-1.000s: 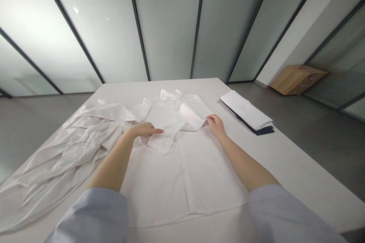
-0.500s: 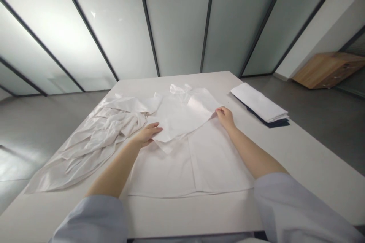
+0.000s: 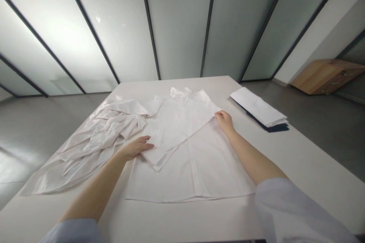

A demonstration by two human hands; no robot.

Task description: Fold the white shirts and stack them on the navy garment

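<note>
A white shirt [image 3: 196,167] lies spread before me, its collar at the far end and a front strip running down the middle of its lower part. Across its upper part lies a loose layer of the same cloth, its edge slanting from the left side up to the right. My left hand [image 3: 137,147] is closed on the near left part of this layer, thumb and fingers at its edge. With a pinch, my right hand [image 3: 224,119] holds the layer's right edge. The fingertips of that hand are partly hidden by the cloth.
Crumpled white cloth [image 3: 99,142] is heaped on the left of the white table [image 3: 302,159]. At the right edge lies a folded white cloth [image 3: 258,106] on top of a dark blue one [image 3: 278,127]. A wooden cabinet [image 3: 325,75] stands beyond, near frosted glass panels.
My left hand has moved left and toward me, drawing the top layer flatter and its near corner closer. My right hand keeps its pinch almost in place. The view has tilted slightly.
</note>
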